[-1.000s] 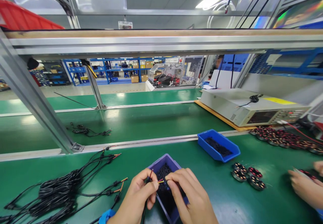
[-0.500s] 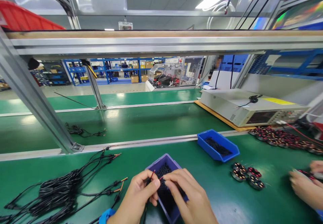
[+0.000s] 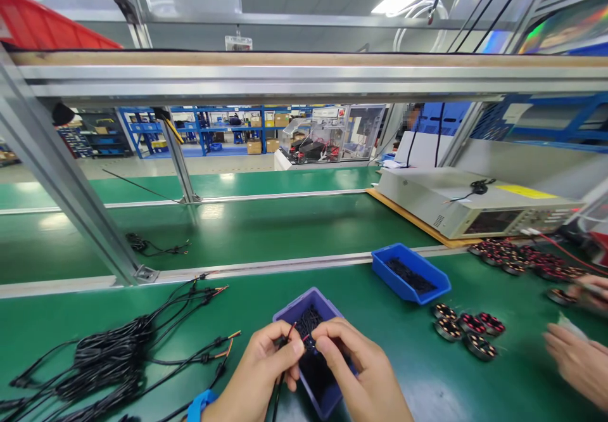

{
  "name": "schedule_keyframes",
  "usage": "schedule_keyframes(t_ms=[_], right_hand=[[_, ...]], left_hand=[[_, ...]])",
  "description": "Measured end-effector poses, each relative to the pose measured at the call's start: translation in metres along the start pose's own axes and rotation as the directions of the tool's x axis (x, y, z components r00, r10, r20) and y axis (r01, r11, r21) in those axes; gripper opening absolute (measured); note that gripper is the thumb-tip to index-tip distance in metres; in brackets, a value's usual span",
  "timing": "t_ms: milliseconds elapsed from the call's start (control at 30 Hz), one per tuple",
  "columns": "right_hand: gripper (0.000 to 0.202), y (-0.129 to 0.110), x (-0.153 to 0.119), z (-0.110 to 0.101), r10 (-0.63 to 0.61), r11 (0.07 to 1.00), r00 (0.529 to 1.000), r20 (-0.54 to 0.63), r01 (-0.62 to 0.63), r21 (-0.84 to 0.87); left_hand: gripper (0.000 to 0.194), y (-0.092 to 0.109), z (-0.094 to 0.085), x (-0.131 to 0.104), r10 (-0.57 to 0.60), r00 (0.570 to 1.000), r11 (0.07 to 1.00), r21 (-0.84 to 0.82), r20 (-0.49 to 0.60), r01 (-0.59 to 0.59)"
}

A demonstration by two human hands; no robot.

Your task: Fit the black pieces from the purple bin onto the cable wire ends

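Both of your hands meet over the purple bin (image 3: 327, 308): your left hand (image 3: 259, 371) pinches a black cable (image 3: 276, 396) whose red wire ends (image 3: 295, 332) stick up, and your right hand (image 3: 361, 377) closes its fingertips on a small black piece at those ends. Judging by this, the fitting is mid-way. A pile of cables (image 3: 109, 358) lies to your left on the green bench (image 3: 418, 371). Beyond sits a blue bin (image 3: 411, 273); a co-worker's hand (image 3: 577, 358) works near the round coils (image 3: 468, 330).
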State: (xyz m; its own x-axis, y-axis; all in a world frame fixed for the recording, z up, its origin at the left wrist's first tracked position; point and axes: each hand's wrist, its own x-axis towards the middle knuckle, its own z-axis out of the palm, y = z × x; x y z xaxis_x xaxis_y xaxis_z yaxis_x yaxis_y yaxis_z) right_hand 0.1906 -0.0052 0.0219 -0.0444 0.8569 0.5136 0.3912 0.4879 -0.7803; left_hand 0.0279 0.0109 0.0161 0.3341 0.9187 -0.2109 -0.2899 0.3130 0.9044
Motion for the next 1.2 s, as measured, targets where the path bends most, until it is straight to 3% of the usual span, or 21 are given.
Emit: schedule_keyframes(t_ms=[333, 633, 733, 833, 1000, 1100, 1200], right_hand=[[0.021, -0.007, 0.0, -0.003, -0.053, 0.997, 0.998, 0.027, 0.054, -0.061], [0.023, 0.0, 0.006, -0.01, -0.274, 0.941, 0.944, 0.184, 0.303, -0.15], [0.025, 0.002, 0.007, -0.013, -0.203, 0.974, 0.972, 0.118, 0.213, -0.077], [0.021, 0.003, 0.006, -0.011, -0.033, 0.997, 0.999, 0.011, 0.032, 0.069], [0.031, 0.0, 0.005, 0.001, 0.185, 0.937, 0.981, -0.057, -0.159, 0.313], [0.027, -0.001, 0.003, 0.004, 0.191, 0.939, 0.98, -0.051, -0.167, 0.299], [0.02, 0.002, 0.002, 0.004, 0.083, 0.971, 0.993, -0.087, -0.061, 0.231]], left_hand=[[0.041, -0.002, -0.001, 0.001, 0.015, 1.0, 0.999, 0.034, 0.009, -0.016], [0.041, -0.004, -0.005, 0.005, 0.058, 0.998, 0.993, 0.104, 0.007, -0.059], [0.04, 0.0, -0.004, 0.003, 0.019, 0.998, 0.995, 0.093, 0.052, -0.024], [0.039, 0.002, -0.003, 0.0, -0.003, 0.996, 0.999, 0.045, 0.091, -0.001], [0.039, -0.001, -0.005, 0.0, -0.031, 0.989, 0.999, 0.03, 0.142, 0.027], [0.04, -0.001, -0.005, -0.001, -0.02, 0.99, 1.0, 0.021, 0.142, 0.017], [0.039, 0.0, -0.005, -0.001, -0.009, 0.989, 1.0, 0.015, 0.146, 0.007]])
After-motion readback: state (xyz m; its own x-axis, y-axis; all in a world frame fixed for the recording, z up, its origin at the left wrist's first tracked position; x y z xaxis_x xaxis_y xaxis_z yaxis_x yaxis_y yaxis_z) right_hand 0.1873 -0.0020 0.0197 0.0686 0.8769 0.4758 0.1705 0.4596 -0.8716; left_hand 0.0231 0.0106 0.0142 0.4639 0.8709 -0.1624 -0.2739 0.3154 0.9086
